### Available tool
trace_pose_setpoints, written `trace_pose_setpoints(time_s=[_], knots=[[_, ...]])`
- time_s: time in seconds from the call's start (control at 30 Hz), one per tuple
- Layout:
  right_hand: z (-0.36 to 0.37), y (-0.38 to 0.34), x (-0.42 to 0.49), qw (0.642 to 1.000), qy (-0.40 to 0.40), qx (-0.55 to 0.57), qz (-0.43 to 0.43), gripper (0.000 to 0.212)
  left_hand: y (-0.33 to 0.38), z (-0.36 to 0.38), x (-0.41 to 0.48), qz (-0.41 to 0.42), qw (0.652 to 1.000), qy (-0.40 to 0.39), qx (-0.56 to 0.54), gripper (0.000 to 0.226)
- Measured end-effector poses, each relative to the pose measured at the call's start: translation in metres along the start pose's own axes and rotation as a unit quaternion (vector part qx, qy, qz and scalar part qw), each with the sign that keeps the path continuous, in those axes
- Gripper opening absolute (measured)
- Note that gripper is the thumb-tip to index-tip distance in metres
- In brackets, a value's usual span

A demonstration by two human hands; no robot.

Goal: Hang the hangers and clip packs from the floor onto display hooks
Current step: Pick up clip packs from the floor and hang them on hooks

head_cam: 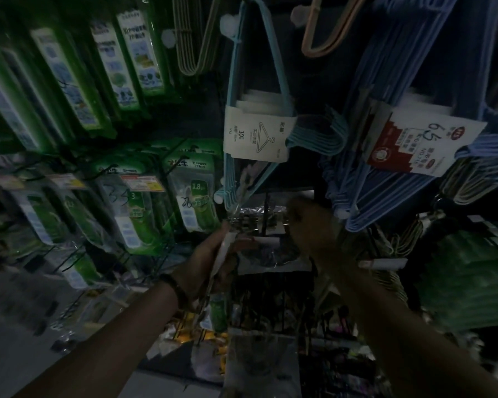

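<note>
The scene is dark and blurred. My left hand (204, 262) grips the edge of a clear plastic clip pack (222, 254) in front of the display wall. My right hand (311, 225) reaches to a row of packs hanging on a hook (256, 219) just beyond; whether it holds anything is unclear. Above them a bundle of light blue hangers (253, 110) with a white card sleeve hangs from a hook. A larger bundle of darker blue hangers (385, 124) with a red and white label hangs to the right.
Green packaged goods (133, 196) hang in rows on hooks at the left. Beige hangers (190, 38) and a pink hanger (322, 33) hang at the top. Green hangers (466, 271) are stacked at the right. More packs hang below my hands (259, 363).
</note>
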State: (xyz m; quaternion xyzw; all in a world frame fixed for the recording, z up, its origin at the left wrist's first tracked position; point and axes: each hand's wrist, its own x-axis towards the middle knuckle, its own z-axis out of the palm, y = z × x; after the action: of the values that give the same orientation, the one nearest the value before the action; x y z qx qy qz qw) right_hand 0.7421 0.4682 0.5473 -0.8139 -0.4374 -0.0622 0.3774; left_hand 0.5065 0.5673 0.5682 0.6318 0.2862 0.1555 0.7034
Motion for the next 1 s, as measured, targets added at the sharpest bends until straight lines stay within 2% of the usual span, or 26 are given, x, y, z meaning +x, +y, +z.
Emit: trace_pose_setpoints(time_s=[0.07,0.13,0.2,0.27,0.33,0.4,0.47,0.53,0.57,0.63,0.7,0.73,0.77,0.87,0.93,1.0], knots=[[-0.032,-0.014,-0.02,0.996,0.052,0.072,0.011,0.015,-0.005,-0.007,0.001,0.024,0.995,-0.021,0.094,0.052],[-0.063,-0.035,-0.037,0.966,0.059,0.242,0.067,0.029,-0.001,-0.006,-0.004,0.103,0.963,-0.007,0.248,0.05],[-0.083,-0.057,-0.05,0.895,-0.006,0.42,0.151,0.051,0.001,-0.002,-0.01,0.169,0.915,-0.032,0.365,0.04],[-0.09,-0.064,-0.058,0.849,-0.097,0.481,0.196,0.053,0.004,-0.003,-0.011,0.223,0.858,-0.05,0.459,0.024],[-0.092,-0.063,-0.071,0.86,-0.191,0.439,0.175,0.042,0.008,-0.003,-0.012,0.269,0.786,-0.032,0.555,0.035],[-0.094,-0.057,-0.08,0.901,-0.298,0.306,0.075,0.029,0.01,-0.004,-0.011,0.333,0.703,-0.004,0.629,0.048],[-0.093,-0.054,-0.083,0.923,-0.361,0.13,-0.029,0.028,0.007,-0.004,-0.009,0.402,0.645,0.011,0.65,0.048],[-0.085,-0.058,-0.083,0.934,-0.34,-0.021,-0.107,0.032,0.003,-0.001,-0.007,0.422,0.626,-0.001,0.656,0.052],[-0.08,-0.061,-0.084,0.938,-0.32,-0.045,-0.121,0.029,0.003,0.0,-0.005,0.395,0.66,-0.026,0.638,0.054],[-0.071,-0.066,-0.084,0.945,-0.312,0.001,-0.103,0.017,0.002,-0.003,0.0,0.353,0.722,-0.056,0.593,0.067],[-0.062,-0.067,-0.084,0.94,-0.324,0.073,-0.08,0.006,-0.001,-0.004,0.003,0.347,0.738,-0.04,0.577,0.068],[-0.059,-0.068,-0.085,0.938,-0.325,0.089,-0.086,0.008,0.001,-0.004,0.003,0.325,0.753,-0.04,0.571,0.063],[-0.054,-0.065,-0.088,0.937,-0.324,0.09,-0.096,0.013,0.0,-0.006,0.003,0.318,0.75,-0.051,0.578,0.061],[-0.052,-0.056,-0.095,0.951,-0.29,0.057,-0.088,0.016,0.0,-0.011,0.001,0.39,0.63,-0.024,0.671,0.073],[-0.058,-0.051,-0.095,0.967,-0.244,0.024,-0.063,0.013,0.004,-0.014,-0.005,0.429,0.607,-0.004,0.669,0.067],[-0.066,-0.049,-0.095,0.972,-0.23,0.019,-0.047,0.012,0.006,-0.009,-0.009,0.465,0.571,0.017,0.677,0.06]])
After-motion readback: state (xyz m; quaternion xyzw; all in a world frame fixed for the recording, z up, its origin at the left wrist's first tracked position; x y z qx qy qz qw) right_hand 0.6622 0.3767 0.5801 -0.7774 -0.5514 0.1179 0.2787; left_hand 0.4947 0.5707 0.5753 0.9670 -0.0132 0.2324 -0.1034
